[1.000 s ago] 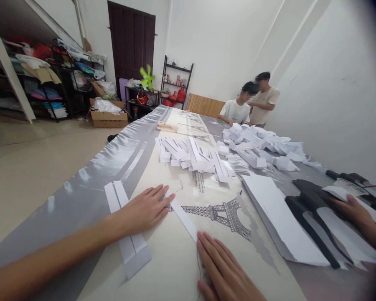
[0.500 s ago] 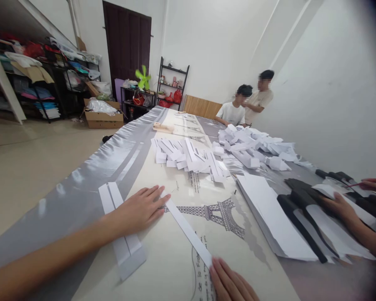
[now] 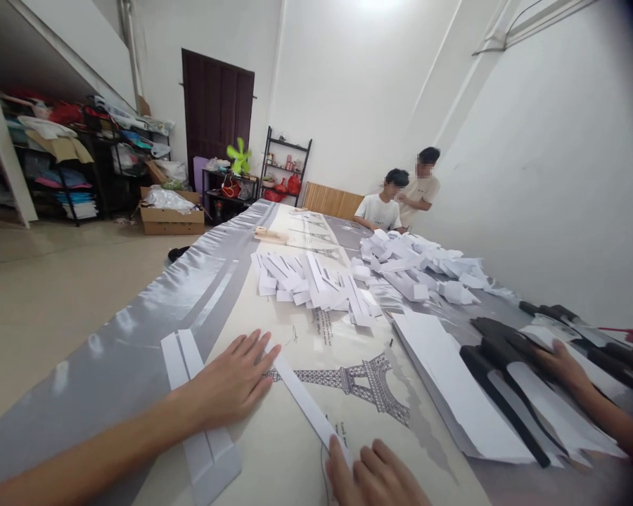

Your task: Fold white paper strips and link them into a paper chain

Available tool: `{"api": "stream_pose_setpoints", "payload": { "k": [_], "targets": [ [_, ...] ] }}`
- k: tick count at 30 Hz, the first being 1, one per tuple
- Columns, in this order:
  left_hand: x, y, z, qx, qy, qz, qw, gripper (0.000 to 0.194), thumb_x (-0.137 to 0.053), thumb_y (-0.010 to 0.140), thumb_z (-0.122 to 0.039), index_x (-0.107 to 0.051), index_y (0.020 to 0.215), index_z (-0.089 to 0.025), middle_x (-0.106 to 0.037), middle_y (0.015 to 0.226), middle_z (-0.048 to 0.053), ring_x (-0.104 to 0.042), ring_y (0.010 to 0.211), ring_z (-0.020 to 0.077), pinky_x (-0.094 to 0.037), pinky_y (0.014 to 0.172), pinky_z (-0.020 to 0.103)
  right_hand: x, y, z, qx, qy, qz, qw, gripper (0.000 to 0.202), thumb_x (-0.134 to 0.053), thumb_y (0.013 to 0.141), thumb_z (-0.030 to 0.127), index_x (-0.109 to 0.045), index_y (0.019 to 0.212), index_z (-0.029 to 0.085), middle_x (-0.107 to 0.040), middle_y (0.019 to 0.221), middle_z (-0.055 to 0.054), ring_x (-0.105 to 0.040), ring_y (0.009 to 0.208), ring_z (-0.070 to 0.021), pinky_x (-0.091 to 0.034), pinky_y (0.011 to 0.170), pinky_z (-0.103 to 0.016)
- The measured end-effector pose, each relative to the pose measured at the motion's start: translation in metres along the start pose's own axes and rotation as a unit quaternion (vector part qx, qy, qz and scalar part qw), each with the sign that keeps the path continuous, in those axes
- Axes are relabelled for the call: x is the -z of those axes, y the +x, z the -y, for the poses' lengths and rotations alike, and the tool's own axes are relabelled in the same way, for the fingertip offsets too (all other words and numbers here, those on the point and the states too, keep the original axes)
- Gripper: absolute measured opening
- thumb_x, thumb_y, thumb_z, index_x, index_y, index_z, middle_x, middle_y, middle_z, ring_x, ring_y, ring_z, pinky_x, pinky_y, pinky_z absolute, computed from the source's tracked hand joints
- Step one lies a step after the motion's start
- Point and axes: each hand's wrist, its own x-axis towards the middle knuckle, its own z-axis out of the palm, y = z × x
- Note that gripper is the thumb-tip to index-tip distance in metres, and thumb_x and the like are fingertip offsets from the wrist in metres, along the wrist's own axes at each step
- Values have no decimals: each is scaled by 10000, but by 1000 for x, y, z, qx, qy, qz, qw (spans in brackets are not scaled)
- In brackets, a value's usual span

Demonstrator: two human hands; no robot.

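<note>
So the left hand (image 3: pixel 232 383) is flat on the table, fingertips on the top end of a narrow white folded paper strip (image 3: pixel 303 402), and the right hand (image 3: pixel 372 478) has its fingers on the near end. The strip runs diagonally over a black Eiffel Tower print (image 3: pixel 353 377) on the cream table covering (image 3: pixel 274 450). There's a wider white paper piece with a long slit (image 3: pixel 211 460) under the left forearm, plus a messy heap of white folded paper strips (image 3: pixel 311 284) further up.
</note>
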Motion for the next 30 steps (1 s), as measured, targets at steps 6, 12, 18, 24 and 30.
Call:
{"api": "stream_pose_setpoints", "payload": {
  "k": [6,12,18,24,30],
  "targets": [
    [3,0,1,13,-25,-6,1000,543,-322,1056,-480,-378,1541,-241,-406,1565,149,-315,1466,389,-358,1117,547,8,71,-9,-137,120,148,972,98,-596,883,130,-611,960,189,-664,938,-76,-668,803,-248,-506,582,-326],
    [2,-4,5,44,-29,-6,999,564,-342,1041,-539,-303,1567,-339,-371,1577,179,-346,1440,433,-397,1063,577,-2,110,-17,-196,201,183,942,112,-640,876,141,-574,959,179,-610,1018,-71,-625,924,-244,-509,720,-345],
    [-3,-5,2,24,32,-67,997,555,-394,1028,-505,-389,1533,-276,-425,1541,184,-367,1428,428,-360,1090,601,-12,138,-19,-200,186,210,939,74,-618,856,129,-571,876,182,-619,976,-75,-622,856,-236,-451,658,-322],
    [-1,4,-13,-17,24,-137,990,308,-366,1018,-208,-649,1116,-137,-670,1165,145,-621,1079,277,-414,1032,467,-20,137,-31,-195,300,182,916,144,-606,809,87,-575,886,204,-599,996,-52,-618,863,-206,-475,714,-306],
    [-6,11,-11,-59,-17,-180,982,336,-314,983,-33,-616,1009,-178,-653,935,65,-603,841,210,-448,853,395,-30,127,-23,-153,326,84,929,311,-550,771,-36,-529,960,210,-606,1023,-43,-579,990,-221,-464,881,-347]
  ]
}}
